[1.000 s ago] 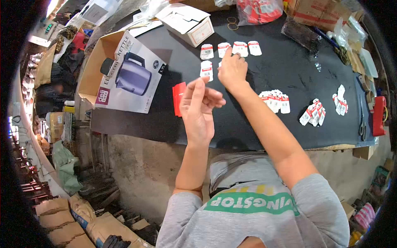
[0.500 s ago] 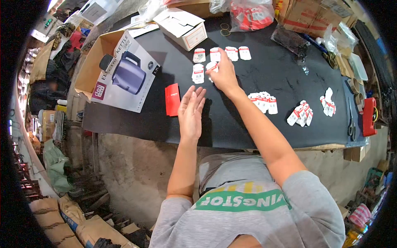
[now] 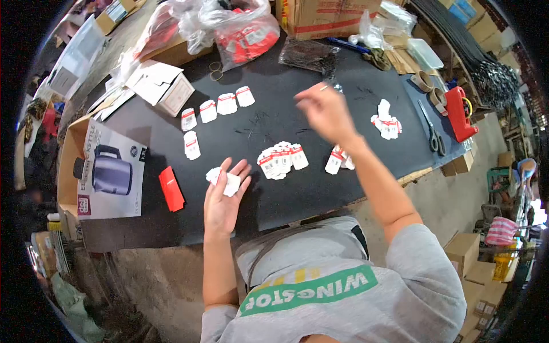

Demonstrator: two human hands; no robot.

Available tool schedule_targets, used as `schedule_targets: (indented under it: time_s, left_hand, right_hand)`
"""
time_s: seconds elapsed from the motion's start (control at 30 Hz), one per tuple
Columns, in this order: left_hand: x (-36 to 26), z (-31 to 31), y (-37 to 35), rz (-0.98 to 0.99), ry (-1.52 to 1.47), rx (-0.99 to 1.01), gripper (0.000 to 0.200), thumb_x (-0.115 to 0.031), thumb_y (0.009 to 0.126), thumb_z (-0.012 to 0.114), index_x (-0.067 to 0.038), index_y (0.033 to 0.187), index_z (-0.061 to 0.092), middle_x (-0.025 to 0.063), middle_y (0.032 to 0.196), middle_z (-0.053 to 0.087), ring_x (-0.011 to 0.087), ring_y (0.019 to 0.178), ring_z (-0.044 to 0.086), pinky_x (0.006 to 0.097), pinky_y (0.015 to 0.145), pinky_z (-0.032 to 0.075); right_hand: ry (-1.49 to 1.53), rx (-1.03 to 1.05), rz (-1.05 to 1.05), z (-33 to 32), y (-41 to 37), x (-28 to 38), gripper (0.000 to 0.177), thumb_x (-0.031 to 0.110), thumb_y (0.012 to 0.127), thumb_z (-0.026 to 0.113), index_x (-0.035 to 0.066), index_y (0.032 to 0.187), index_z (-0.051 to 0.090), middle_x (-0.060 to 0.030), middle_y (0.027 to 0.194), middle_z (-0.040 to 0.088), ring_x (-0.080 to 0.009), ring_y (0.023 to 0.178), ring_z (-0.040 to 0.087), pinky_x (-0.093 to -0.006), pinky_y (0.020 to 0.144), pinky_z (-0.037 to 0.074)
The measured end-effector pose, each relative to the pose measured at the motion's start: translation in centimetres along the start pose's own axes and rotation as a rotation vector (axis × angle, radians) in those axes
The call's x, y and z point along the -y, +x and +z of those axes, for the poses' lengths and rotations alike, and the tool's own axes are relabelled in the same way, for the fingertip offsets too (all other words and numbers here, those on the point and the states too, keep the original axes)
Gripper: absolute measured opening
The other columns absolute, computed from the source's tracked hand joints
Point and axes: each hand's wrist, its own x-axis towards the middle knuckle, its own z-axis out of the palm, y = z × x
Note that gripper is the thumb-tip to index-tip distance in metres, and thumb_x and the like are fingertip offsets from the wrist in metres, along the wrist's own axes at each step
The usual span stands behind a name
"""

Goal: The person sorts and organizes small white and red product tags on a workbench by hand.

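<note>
My left hand (image 3: pixel 224 200) is palm up near the table's front edge, holding a few white tags (image 3: pixel 230 184) under its thumb. Over the middle of the black table (image 3: pixel 229 134), my right hand (image 3: pixel 327 112) is raised and blurred; its fingers are bent, and whether they hold anything is unclear. Small stacks of red-and-white tags (image 3: pixel 227 103) stand in a row at the back left, with another stack (image 3: pixel 192 145) in front. A fanned pile of tags (image 3: pixel 281 159) lies between my hands. More tags (image 3: pixel 334 162) lie partly behind my right forearm.
At the left are a kettle box (image 3: pixel 114 171) and red cards (image 3: pixel 171 190). An open white box (image 3: pixel 166 88) and a bag of red tags (image 3: pixel 246 37) stand behind. Tags (image 3: pixel 387 121), scissors (image 3: pixel 433 131) and a red tape dispenser (image 3: pixel 459 114) are at the right.
The view has turned to the right. My left hand, empty before, now holds tags. My right hand has left the tag stacks and moved right, above the table's middle.
</note>
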Motion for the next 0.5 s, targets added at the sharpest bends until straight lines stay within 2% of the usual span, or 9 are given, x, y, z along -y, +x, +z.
schedule_targets:
  time_s: [0.03, 0.1, 0.17, 0.2, 0.23, 0.3, 0.33, 0.4, 0.5]
  left_hand:
    - [-0.1, 0.0, -0.3, -0.003, -0.003, 0.007, 0.047, -0.023, 0.099, 0.040, 0.002, 0.137, 0.031, 0.0238, 0.136, 0.041, 0.0325, 0.127, 0.042, 0.0398, 0.104, 0.038]
    - [-0.3, -0.1, -0.8, 0.001, 0.029, -0.009, 0.047, -0.021, 0.099, 0.041, 0.005, 0.137, 0.030, 0.0247, 0.137, 0.040, 0.0333, 0.128, 0.040, 0.0397, 0.105, 0.037]
    - [-0.4, 0.3, -1.1, 0.010, 0.038, -0.002, 0.046, -0.019, 0.099, 0.041, 0.006, 0.136, 0.031, 0.0253, 0.137, 0.039, 0.0334, 0.128, 0.041, 0.0388, 0.104, 0.039]
    - [-0.5, 0.7, -1.1, 0.021, 0.050, -0.001, 0.044, -0.017, 0.098, 0.043, 0.007, 0.134, 0.033, 0.0254, 0.135, 0.042, 0.0331, 0.125, 0.044, 0.0377, 0.102, 0.042]
    - [-0.4, 0.9, -1.2, 0.030, 0.062, -0.003, 0.043, -0.016, 0.097, 0.044, 0.008, 0.132, 0.035, 0.0256, 0.133, 0.044, 0.0328, 0.123, 0.047, 0.0366, 0.099, 0.045]
    - [-0.3, 1.0, -1.2, 0.033, 0.071, -0.013, 0.041, -0.015, 0.097, 0.045, 0.007, 0.131, 0.037, 0.0251, 0.133, 0.044, 0.0323, 0.122, 0.048, 0.0354, 0.097, 0.048]
    - [-0.2, 1.1, -1.1, 0.035, 0.081, -0.023, 0.040, -0.014, 0.097, 0.045, 0.007, 0.130, 0.039, 0.0246, 0.133, 0.045, 0.0318, 0.121, 0.049, 0.0343, 0.095, 0.050]
    - [-0.2, 1.3, -1.2, 0.045, 0.093, -0.035, 0.039, -0.014, 0.097, 0.046, 0.007, 0.129, 0.040, 0.0245, 0.132, 0.046, 0.0315, 0.120, 0.050, 0.0341, 0.093, 0.051]
    - [-0.1, 1.1, -1.3, 0.058, 0.103, -0.060, 0.038, -0.013, 0.096, 0.046, 0.007, 0.129, 0.041, 0.0244, 0.130, 0.047, 0.0311, 0.119, 0.051, 0.0338, 0.092, 0.051]
  right_hand:
    - [-0.139, -0.127, 0.004, -1.6, 1.0, -2.8, 0.015, 0.003, 0.075, 0.066, 0.003, 0.089, 0.070, -0.0123, 0.082, 0.067, -0.0229, 0.073, 0.066, -0.0333, 0.066, 0.051]
    - [-0.322, -0.158, 0.163, -4.7, 2.5, -7.6, 0.015, 0.003, 0.075, 0.064, 0.002, 0.088, 0.070, -0.0143, 0.078, 0.069, -0.0192, 0.072, 0.067, -0.0302, 0.066, 0.051]
    - [-0.186, -0.101, 0.418, -6.1, 3.3, -10.1, 0.015, 0.002, 0.072, 0.065, -0.001, 0.086, 0.070, -0.0182, 0.083, 0.068, -0.0273, 0.077, 0.068, -0.0333, 0.072, 0.052]
    - [-0.221, -0.080, 0.391, -6.2, 3.5, -10.7, 0.017, 0.003, 0.075, 0.066, -0.001, 0.091, 0.070, -0.0139, 0.077, 0.069, -0.0170, 0.068, 0.068, -0.0280, 0.065, 0.051]
    - [-0.221, -0.079, 0.387, -6.0, 3.8, -11.4, 0.017, 0.003, 0.075, 0.066, -0.001, 0.091, 0.070, -0.0139, 0.077, 0.069, -0.0170, 0.068, 0.068, -0.0280, 0.065, 0.051]
    - [0.004, -0.033, 0.490, -5.0, 4.0, -13.5, 0.016, 0.006, 0.071, 0.069, -0.001, 0.085, 0.071, -0.0179, 0.078, 0.068, -0.0239, 0.071, 0.068, -0.0315, 0.068, 0.052]
    - [0.002, -0.034, 0.492, -4.7, 3.9, -13.7, 0.016, 0.006, 0.071, 0.069, -0.001, 0.085, 0.071, -0.0179, 0.078, 0.068, -0.0239, 0.071, 0.068, -0.0315, 0.068, 0.052]
    - [-0.044, -0.168, 0.440, -3.4, 4.1, -14.0, 0.016, 0.011, 0.070, 0.072, -0.001, 0.081, 0.071, -0.0177, 0.073, 0.068, -0.0244, 0.067, 0.067, -0.0324, 0.065, 0.051]
    - [-0.178, -0.131, 0.466, -3.2, 4.9, -10.6, 0.022, 0.019, 0.069, 0.075, -0.001, 0.077, 0.071, -0.0175, 0.070, 0.067, -0.0258, 0.064, 0.066, -0.0340, 0.064, 0.050]
